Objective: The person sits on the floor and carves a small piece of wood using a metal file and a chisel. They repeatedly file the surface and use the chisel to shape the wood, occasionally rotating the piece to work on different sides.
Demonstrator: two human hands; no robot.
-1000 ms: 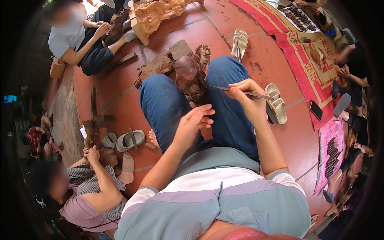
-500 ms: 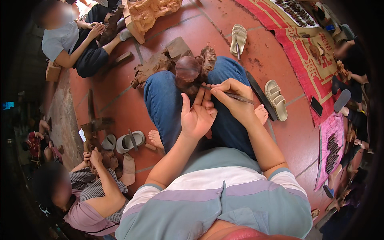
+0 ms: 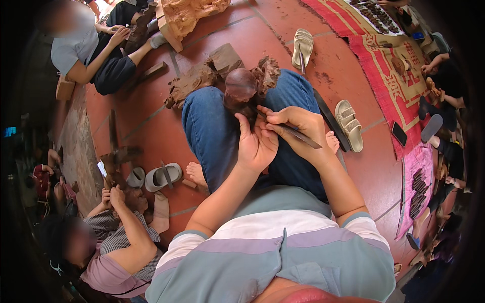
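Between my knees stands a dark brown wood carving (image 3: 240,85) with a smooth rounded top and rough, knobbly sides. My right hand (image 3: 307,126) is closed around a slim, flat, dark carving tool (image 3: 301,136). Its back end sticks out below the hand, and its front end reaches to the lower part of the carving, partly hidden by fingers. Just beneath, my left hand (image 3: 256,149) is palm up with the thumb raised apart. Its fingertips are bent close to the tool's front end and my right fingers; whether they touch the tool I cannot tell.
A wood block (image 3: 226,59) lies beyond the carving. Sandals (image 3: 348,123) and a dark flat bar (image 3: 331,121) lie on the tiled floor at right. A phone (image 3: 399,134) rests at the red mat's (image 3: 376,86) edge. Other people sit working at left and right.
My left hand has shifted slightly right, its fingers bending more toward the tool. My right hand has moved slightly, and the tool's back end now points more downward.
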